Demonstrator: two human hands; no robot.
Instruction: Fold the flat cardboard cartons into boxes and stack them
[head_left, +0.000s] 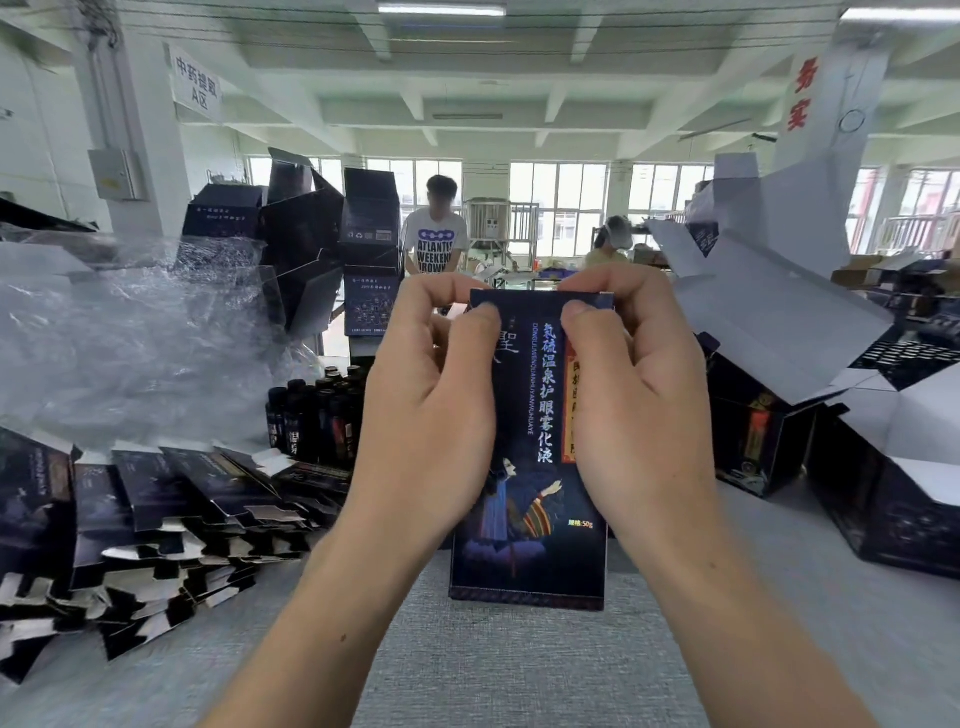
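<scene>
A dark blue printed carton (530, 519) stands upright on the grey table (519, 665), its bottom edge resting on the surface. My left hand (431, 405) grips its upper left side, thumb pressed on the front near the top edge. On the upper right side, my right hand (639, 395) holds it the same way, fingers curled over the top. A fanned heap of flat cartons (156, 525) lies at the left. Folded dark boxes (317, 249) are stacked behind, at the left of centre.
Crumpled clear plastic wrap (130, 332) fills the left. Several small dark bottles (311, 415) stand behind the flat cartons. Open boxes with white flaps (789, 332) crowd the right side. Two people (436, 234) work at a far table.
</scene>
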